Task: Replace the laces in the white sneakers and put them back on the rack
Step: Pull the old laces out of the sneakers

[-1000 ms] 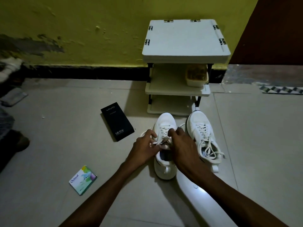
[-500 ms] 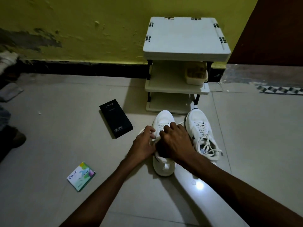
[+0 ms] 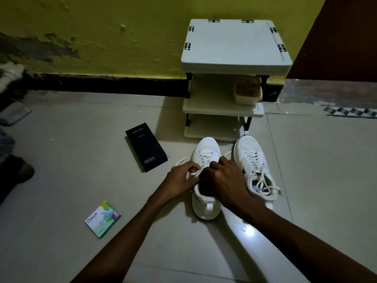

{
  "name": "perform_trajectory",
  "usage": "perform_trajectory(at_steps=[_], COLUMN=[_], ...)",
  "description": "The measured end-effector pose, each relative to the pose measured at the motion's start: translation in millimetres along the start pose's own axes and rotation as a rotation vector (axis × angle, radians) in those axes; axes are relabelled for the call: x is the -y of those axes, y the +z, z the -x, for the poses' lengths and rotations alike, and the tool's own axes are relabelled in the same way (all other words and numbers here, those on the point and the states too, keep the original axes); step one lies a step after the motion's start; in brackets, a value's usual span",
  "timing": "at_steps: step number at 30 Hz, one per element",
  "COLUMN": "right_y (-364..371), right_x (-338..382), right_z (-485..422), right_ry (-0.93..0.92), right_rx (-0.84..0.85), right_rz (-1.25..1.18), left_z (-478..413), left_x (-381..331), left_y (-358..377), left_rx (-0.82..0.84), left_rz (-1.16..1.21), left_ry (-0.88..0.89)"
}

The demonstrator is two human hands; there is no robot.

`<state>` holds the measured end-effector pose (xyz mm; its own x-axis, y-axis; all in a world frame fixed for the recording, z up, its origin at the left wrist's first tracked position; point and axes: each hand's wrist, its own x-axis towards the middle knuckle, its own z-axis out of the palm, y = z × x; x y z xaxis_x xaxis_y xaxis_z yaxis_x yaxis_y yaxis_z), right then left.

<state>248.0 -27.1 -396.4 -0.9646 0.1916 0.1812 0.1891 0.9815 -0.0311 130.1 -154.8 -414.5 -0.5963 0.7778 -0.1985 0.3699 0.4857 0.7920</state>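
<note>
Shifting a little toward the person's right since half a second ago, the right hand (image 3: 224,180) has uncovered the crossed rows over the front of the near sneaker (image 3: 206,209), and a loose end of the lace (image 3: 182,160) now sticks out further on the left. That sneaker stands on the floor (image 3: 61,180), toe toward the rack (image 3: 234,43) and just short of its lowest shelf. The left hand (image 3: 179,180) pinches the lace beside the top eyelets; the right hand's fingers curl down over the tongue and seem to grasp the other strand, though their tips are hidden. Tightening looks like the step in hand, and it would go best with both ends drawn evenly and the rows kept flat before knotting. The second sneaker (image 3: 251,158) sits just beside, already laced, its ends lying loose. Further out lie a black box (image 3: 145,147) and an Odonil packet (image 3: 103,219), and a tub (image 3: 247,92) stands on the rack's middle shelf
</note>
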Motion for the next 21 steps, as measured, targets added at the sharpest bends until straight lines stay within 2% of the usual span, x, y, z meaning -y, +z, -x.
perform_trajectory(at_steps=[3,8,11,13,15,17,21], right_y=[-2.4,3.2,8.8,5.3,-5.4,-13.3,-17.2], right_x=[4.3,-0.3,-3.9,-4.3,-2.3,0.3,10.9], right_z=[-6.2,-13.0,-14.9,-15.5,-14.8,-13.2,-11.7], right_ry=[-0.039,-0.230,-0.290,-0.277,-0.121,0.172,0.637], right_rx=[0.000,-0.134,-0.170,-0.134,0.013,0.183,0.309], right_rz=[0.089,0.223,0.238,0.199,0.100,-0.120,-0.628], left_z=[-0.6,0.1,2.0,3.5,4.8,6.0,6.3], left_x=[1.0,-2.8,-2.5,-0.5,2.5,4.0,2.6], left_y=[-1.8,-6.6,-5.7,-3.2,-0.2,2.9,5.9], left_rx=[0.011,0.043,0.037,0.022,0.006,0.002,-0.006], left_rz=[0.004,0.057,0.119,0.157,0.174,0.203,0.196], left_ry=[-0.017,-0.051,-0.085,-0.096,-0.115,-0.138,-0.138])
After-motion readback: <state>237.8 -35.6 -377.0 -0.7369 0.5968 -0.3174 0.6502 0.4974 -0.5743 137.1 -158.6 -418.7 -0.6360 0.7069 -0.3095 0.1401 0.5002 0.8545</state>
